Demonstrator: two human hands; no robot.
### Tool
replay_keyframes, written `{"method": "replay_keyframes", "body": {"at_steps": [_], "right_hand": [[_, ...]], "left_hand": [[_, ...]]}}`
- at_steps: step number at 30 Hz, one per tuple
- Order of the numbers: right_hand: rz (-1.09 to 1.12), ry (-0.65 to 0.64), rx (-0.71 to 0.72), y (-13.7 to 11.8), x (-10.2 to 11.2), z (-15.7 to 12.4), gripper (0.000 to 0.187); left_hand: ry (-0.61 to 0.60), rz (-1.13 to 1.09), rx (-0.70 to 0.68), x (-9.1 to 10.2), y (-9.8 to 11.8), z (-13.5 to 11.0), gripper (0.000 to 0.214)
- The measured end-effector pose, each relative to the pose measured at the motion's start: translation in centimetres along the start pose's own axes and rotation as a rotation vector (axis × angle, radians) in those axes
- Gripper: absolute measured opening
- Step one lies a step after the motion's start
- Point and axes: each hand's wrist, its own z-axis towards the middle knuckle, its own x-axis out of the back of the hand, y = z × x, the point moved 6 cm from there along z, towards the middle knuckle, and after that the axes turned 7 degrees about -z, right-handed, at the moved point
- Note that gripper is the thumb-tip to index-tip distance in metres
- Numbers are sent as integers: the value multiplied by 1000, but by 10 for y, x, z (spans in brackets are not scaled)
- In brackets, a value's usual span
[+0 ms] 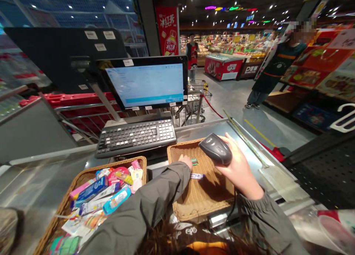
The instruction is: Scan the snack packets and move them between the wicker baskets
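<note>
My right hand point(238, 170) is closed round a dark handheld barcode scanner point(215, 148), held over a wicker basket point(219, 190) on the right. My left hand point(185, 161) reaches into that basket; only its knuckles show past the grey sleeve, next to a small green item point(194, 161) and a small white and purple packet point(197, 176). Whether the left fingers grip anything is hidden. A second wicker basket point(59, 210) on the left is heaped with several small colourful packets point(111, 188).
A keyboard point(136, 136) and a lit checkout screen point(146, 84) stand behind the baskets on a metal counter point(251, 157). Shopping carts point(195, 99) stand beyond. One person point(273, 68) stands at the right by shelves, another person point(192, 55) far back.
</note>
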Motion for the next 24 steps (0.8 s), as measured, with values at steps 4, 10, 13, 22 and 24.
{"method": "replay_keyframes", "body": {"at_steps": [4, 10, 13, 22, 24], "right_hand": [[6, -31, 12, -2, -4, 0, 51], [29, -38, 22, -3, -6, -2, 58], [38, -25, 2, 2, -5, -3, 58], [49, -8, -27, 9, -7, -4, 58], [48, -9, -31, 9, -7, -4, 57]], "left_hand": [[-65, 64, -94, -9, 6, 9, 34], [-117, 104, -246, -24, 26, 12, 38], [-108, 117, -268, -24, 27, 12, 39], [-86, 105, -248, -21, 30, 10, 41], [-85, 94, -226, -19, 30, 11, 41]]}}
